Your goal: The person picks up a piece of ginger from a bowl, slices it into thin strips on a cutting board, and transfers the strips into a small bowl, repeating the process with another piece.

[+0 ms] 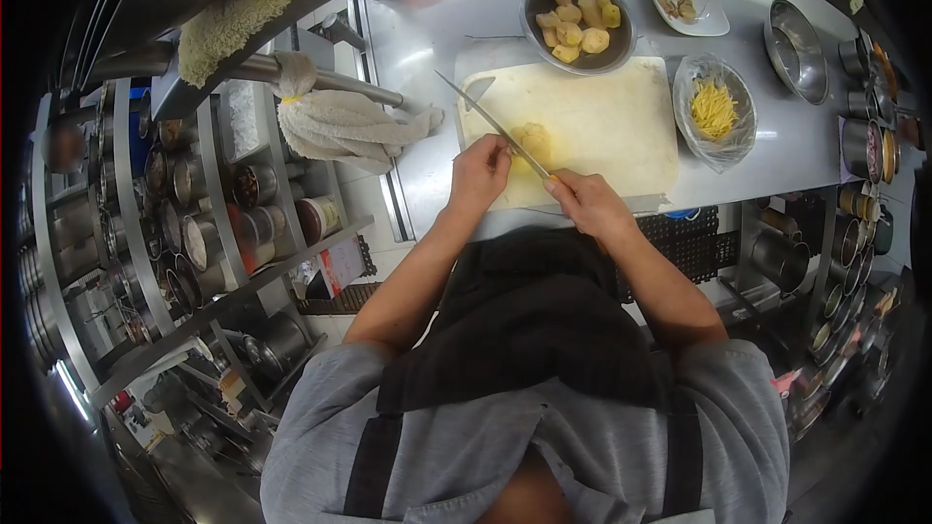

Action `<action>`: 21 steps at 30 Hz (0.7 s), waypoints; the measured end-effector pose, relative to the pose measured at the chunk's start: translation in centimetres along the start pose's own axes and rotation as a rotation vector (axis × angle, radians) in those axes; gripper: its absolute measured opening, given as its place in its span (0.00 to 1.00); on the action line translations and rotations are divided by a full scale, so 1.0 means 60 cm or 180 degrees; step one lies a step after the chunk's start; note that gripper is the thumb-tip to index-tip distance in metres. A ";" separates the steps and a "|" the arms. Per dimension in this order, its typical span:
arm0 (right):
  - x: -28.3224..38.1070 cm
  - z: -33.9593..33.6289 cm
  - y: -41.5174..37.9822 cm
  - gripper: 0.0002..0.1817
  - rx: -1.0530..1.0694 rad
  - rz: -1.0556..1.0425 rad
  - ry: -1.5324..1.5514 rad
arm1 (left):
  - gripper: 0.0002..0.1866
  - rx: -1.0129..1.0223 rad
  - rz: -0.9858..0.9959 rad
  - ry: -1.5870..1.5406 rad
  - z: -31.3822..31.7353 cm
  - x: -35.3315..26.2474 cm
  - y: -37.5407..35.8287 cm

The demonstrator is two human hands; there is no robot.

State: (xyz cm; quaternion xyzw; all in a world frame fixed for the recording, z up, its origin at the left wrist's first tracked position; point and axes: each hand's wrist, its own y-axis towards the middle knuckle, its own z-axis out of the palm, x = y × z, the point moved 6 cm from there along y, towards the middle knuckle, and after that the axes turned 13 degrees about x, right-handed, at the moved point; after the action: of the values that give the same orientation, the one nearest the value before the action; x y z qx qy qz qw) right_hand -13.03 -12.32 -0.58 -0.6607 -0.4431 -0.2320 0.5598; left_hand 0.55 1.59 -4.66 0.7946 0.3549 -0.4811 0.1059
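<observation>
My right hand (592, 205) grips the handle of a long kitchen knife (478, 108), whose blade slants up and left over the cutting board (621, 116). Curled beside the blade is my left hand (480, 171), its fingertips pressed together at the near left of the board; what they hold, if anything, is too small to make out. Behind the blade lies a small pale yellow heap (533, 140), apparently cut slices, on the board. Beyond the board, a steel bowl (536, 27) holds several peeled yellow chunks. At the right, a plastic-lined bowl (743, 146) contains thin yellow strips.
A white dish (714, 23) with small brownish pieces and a steel bowl (798, 53) stand at the back right. Grey cloths (335, 126) hang over a rail on the left. Shelves of pots (209, 194) flank the steel counter (417, 58).
</observation>
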 end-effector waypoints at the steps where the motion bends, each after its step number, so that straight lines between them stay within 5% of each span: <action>1: 0.001 0.000 0.000 0.19 -0.0004 0.0004 0.0002 | 0.03 0.0003 0.0033 0.0010 0.000 0.001 0.000; 21: -0.005 0.009 0.030 0.18 -0.0095 -0.0065 -0.0020 | 0.03 0.0060 0.0009 0.0028 -0.001 -0.001 0.002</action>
State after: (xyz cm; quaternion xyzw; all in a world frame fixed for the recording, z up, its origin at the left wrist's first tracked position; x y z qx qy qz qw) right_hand -11.78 -11.87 -1.94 -0.6652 -0.4480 -0.2421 0.5460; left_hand 0.65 1.52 -4.57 0.7981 0.3497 -0.4808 0.0975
